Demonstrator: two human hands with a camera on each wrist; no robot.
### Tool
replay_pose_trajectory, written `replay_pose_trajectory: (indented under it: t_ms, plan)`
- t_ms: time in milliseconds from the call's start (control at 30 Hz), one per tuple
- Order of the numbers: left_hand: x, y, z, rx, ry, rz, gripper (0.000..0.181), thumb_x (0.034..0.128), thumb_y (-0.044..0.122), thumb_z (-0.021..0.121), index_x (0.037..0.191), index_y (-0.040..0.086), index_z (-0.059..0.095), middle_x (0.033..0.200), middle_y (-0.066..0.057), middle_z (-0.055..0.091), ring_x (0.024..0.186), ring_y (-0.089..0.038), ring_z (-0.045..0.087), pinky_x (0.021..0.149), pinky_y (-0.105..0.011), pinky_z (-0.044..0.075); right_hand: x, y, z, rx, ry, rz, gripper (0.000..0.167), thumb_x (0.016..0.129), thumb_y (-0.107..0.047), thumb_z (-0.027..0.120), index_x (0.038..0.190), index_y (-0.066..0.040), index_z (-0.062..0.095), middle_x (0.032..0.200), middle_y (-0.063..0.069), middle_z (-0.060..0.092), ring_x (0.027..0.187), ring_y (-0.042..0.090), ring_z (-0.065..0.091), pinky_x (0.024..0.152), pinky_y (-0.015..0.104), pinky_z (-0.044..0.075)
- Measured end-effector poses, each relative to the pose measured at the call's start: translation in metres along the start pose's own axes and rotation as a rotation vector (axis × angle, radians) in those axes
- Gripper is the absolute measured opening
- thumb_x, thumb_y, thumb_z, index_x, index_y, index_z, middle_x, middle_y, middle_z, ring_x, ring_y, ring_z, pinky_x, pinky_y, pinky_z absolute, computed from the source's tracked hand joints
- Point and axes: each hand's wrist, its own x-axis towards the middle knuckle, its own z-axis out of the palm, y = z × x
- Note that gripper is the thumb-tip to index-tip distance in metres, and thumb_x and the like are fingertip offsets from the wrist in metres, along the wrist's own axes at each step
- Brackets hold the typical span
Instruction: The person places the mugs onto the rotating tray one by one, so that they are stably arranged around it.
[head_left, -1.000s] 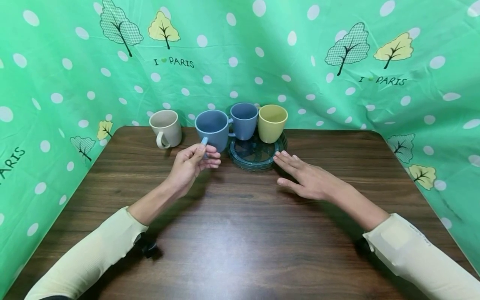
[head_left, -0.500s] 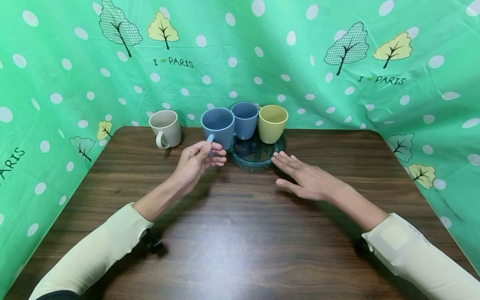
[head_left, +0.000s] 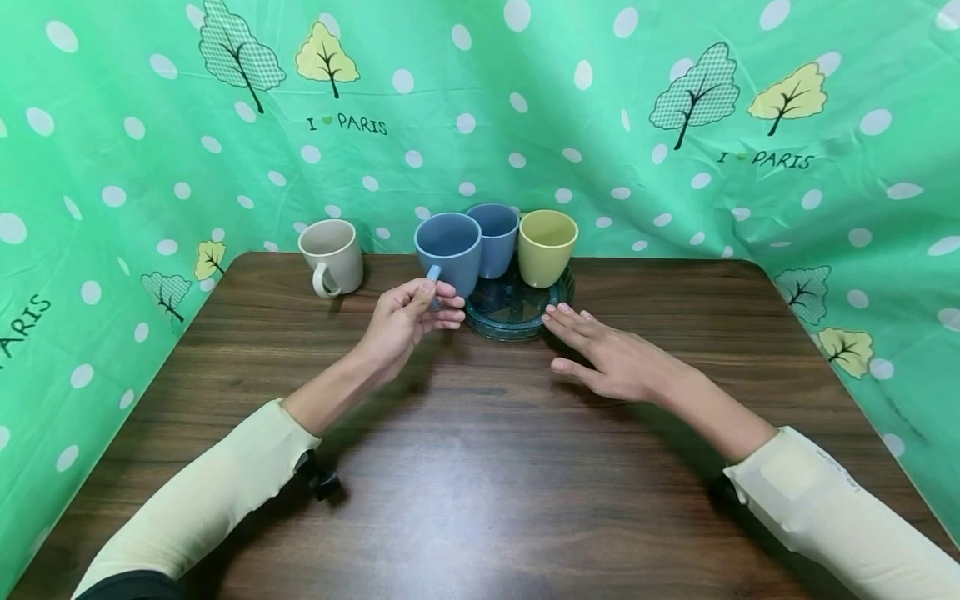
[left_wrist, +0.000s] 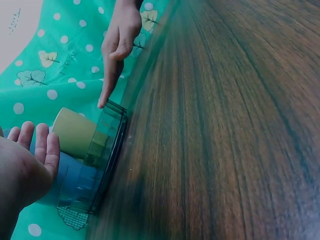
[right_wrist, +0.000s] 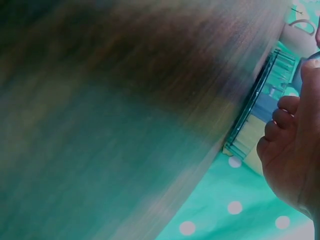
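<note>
Currently, left hand [head_left: 401, 323] pinches the handle [head_left: 433, 273] of a blue mug [head_left: 452, 247], thumb on the near side of the handle; grip clamped. Mug upright, just beyond the grip; in the head view it overlaps the left edge of a round clear teal tray [head_left: 512, 315], but cannot tell whether its base touches anything. Tray lies right of the grip. On it, farther out and to the right of the grip: a second blue mug [head_left: 501, 237], partly hidden by the held one, and a yellow mug [head_left: 548, 248] beside that, both upright. Right hand [head_left: 618, 358], well right of the grip: fingers straight, tips at the tray's near right rim, nothing grasped. Left of the grip and farther away, an off-white mug [head_left: 332, 254] stands on the dark wood-grain table [head_left: 480, 467], handle toward the person
</note>
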Motion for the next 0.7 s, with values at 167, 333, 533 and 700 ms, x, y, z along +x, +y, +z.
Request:
replay_pose_trajectory:
  t_ms: [167,333,533,700]
  plan:
    - [0.0030,-0.0011,0.0025,-0.007,0.005,-0.011,0.032,0.1240,0.021,0.043,0.118,0.004,0.069,0.109,-0.003,0.083,0.098,-0.015,0.083,0.095,-0.032,0.070,0.0011,-0.0007,-0.0004,-0.001,-0.001,-0.005,0.075,0.120,-0.052,0.051,0.180,-0.016,0.027,0.190,0.009,0.022,0.178,0.032,0.019,0.143,0.061,0.025]
    - [0.0058,-0.0021,0.0052,-0.006,0.010,-0.013,0.033,0.1242,0.020,0.042,0.119,0.001,0.069,0.109,-0.004,0.083,0.099,-0.015,0.083,0.096,-0.032,0.070,0.0014,-0.0021,-0.0001,-0.003,-0.004,-0.014,0.075,0.120,-0.052,0.052,0.180,-0.016,0.028,0.190,0.008,0.023,0.178,0.031,0.019,0.143,0.060,0.024]
    - [0.0084,-0.0043,0.0078,-0.011,0.007,-0.006,0.034,0.1244,0.019,0.041,0.122,-0.003,0.068,0.107,-0.002,0.082,0.098,-0.014,0.083,0.095,-0.032,0.070,0.0023,-0.0044,0.0009,-0.012,0.002,-0.025,0.075,0.119,-0.051,0.054,0.180,-0.016,0.030,0.190,0.007,0.024,0.178,0.032,0.021,0.143,0.060,0.026]
    - [0.0106,-0.0078,0.0096,-0.019,0.012,-0.013,0.035,0.1244,0.018,0.041,0.123,-0.005,0.068,0.107,-0.002,0.082,0.097,-0.014,0.083,0.095,-0.031,0.070,0.0033,-0.0063,0.0010,-0.007,-0.001,-0.025,0.075,0.119,-0.050,0.055,0.180,-0.015,0.030,0.190,0.008,0.025,0.177,0.033,0.021,0.143,0.060,0.026]
